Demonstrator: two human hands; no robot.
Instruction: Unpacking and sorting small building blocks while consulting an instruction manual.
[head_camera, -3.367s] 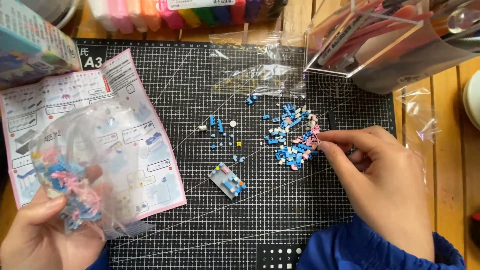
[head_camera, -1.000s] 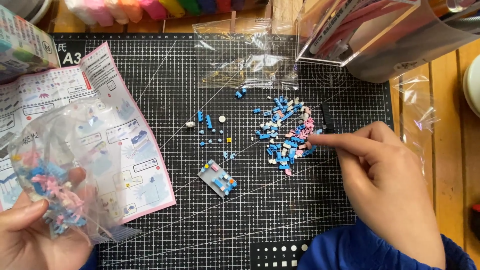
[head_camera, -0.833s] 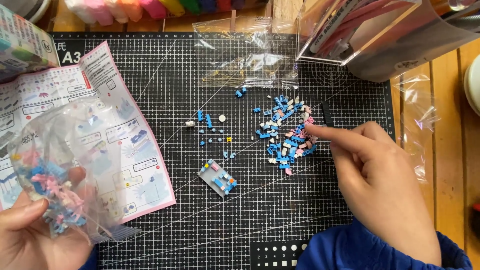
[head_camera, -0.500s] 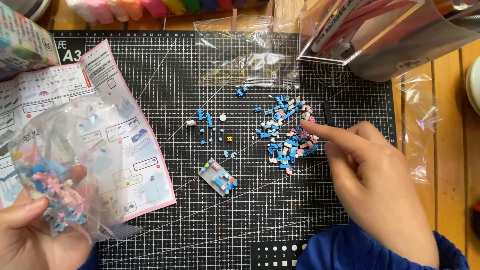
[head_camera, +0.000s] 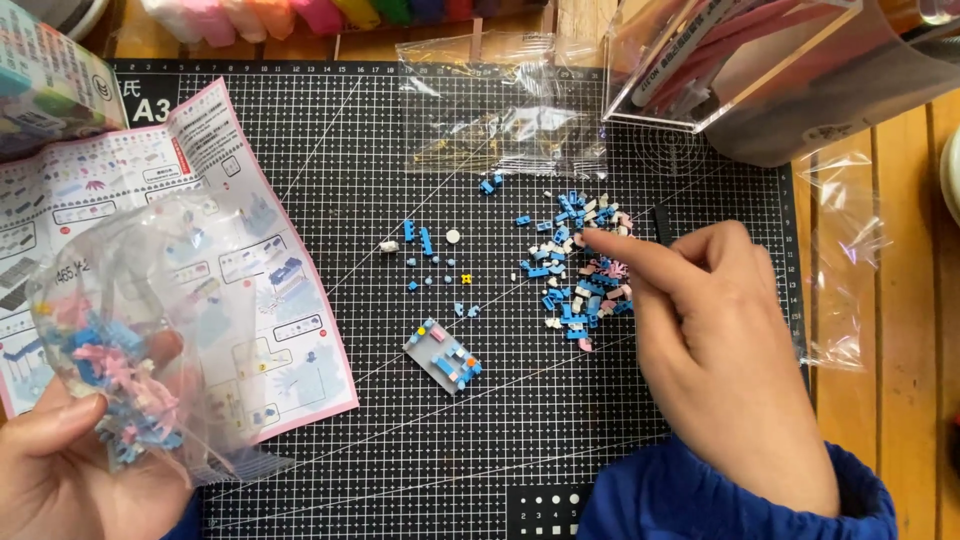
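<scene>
Poking at that loose pile of tiny blue, pink and white plastic bricks (head_camera: 580, 270) on the black gridded cutting mat (head_camera: 400, 440) could easily flick pieces off the edge. Right hand (head_camera: 720, 350) is loosely curled, grasping nothing, index finger stretched onto the pile; left hand (head_camera: 70, 470) pinches a clear plastic bag of bricks (head_camera: 140, 350).

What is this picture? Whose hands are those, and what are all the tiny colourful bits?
The picture comes from a camera worn on a person's head, looking down at their own two hands. There is no machine here. The left hand holds a clear plastic bag with small blue and pink bricks inside. The right hand points a finger into a pile of tiny bricks lying on a black grid mat. Near the middle sits a small, partly built piece. Under the bag lies a pink-edged instruction sheet. At the top is an empty clear bag and a clear box.
</scene>
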